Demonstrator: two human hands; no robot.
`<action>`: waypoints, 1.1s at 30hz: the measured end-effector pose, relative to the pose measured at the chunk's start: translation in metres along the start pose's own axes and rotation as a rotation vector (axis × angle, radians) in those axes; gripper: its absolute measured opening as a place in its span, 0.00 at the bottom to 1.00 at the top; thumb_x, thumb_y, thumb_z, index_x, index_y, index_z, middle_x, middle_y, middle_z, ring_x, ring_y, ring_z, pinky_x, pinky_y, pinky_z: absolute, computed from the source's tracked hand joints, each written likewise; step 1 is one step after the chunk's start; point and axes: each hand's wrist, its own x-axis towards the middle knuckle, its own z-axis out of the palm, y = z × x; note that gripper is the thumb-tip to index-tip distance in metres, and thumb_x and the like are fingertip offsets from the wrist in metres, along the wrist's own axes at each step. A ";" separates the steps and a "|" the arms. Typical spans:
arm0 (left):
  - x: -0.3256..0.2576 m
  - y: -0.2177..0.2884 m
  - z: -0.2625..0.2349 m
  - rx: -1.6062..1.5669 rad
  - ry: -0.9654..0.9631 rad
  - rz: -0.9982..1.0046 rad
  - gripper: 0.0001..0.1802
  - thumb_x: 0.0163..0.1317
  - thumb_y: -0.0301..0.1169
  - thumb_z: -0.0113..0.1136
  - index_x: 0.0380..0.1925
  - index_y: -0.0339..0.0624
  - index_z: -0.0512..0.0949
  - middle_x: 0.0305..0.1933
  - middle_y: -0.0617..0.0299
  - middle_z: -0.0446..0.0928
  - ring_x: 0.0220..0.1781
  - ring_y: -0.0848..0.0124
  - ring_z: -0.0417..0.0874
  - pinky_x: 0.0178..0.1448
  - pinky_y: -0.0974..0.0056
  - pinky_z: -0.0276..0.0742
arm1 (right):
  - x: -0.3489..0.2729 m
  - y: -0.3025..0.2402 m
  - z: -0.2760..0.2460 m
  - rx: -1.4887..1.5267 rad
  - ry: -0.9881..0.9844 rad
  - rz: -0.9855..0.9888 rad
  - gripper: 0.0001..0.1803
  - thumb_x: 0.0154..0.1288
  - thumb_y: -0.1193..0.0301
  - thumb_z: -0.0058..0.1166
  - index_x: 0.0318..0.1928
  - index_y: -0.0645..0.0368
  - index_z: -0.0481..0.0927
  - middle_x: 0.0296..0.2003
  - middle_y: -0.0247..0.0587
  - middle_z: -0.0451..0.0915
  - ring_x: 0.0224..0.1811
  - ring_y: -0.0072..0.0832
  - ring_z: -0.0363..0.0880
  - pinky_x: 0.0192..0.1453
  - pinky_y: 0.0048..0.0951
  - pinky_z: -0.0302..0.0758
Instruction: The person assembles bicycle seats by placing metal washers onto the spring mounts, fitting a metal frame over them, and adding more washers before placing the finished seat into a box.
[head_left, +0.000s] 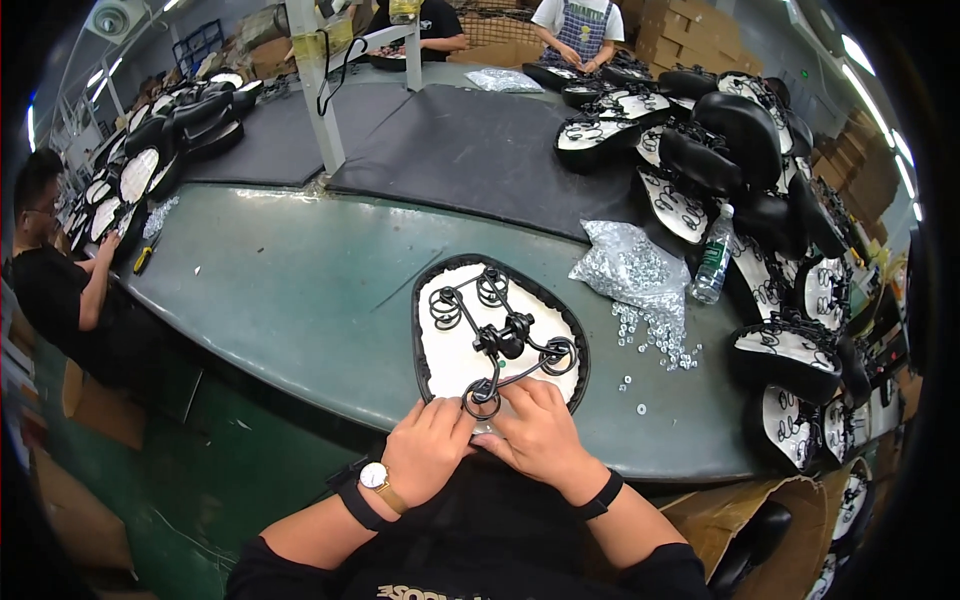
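A: Where is the bicycle saddle (475, 366) lying, and what are the hands doing?

B: It's lying upside down at the near edge of the green worktop (290, 300), its nose pointing toward the person. The left hand (430, 450) is curling mostly closed, gripping the nose's left side. The right hand (543, 432) is bending half closed, its thumb resting at the nose tip and its fingers reaching in beside the nearest coil (482, 398). Whether it's pinching a small part, I can't tell.

A: How would you be handling this?

B: I'd be letting the left hand steady the nose while the right was working by feel, pressing evenly and keeping fingertips clear of the coil's turns.

A: And how is the saddle looking?

B: Its white underside is showing inside a gathered black rim; glossy black coils are standing around a wire frame, with a dark clamp (503, 338) sitting mid-frame.
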 end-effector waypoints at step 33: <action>-0.004 0.018 0.005 0.129 0.046 -0.067 0.20 0.55 0.34 0.68 0.48 0.38 0.83 0.56 0.49 0.83 0.50 0.57 0.87 0.61 0.49 0.84 | 0.000 -0.002 -0.001 0.014 0.011 0.086 0.21 0.58 0.50 0.70 0.50 0.40 0.89 0.54 0.38 0.80 0.65 0.44 0.74 0.66 0.49 0.67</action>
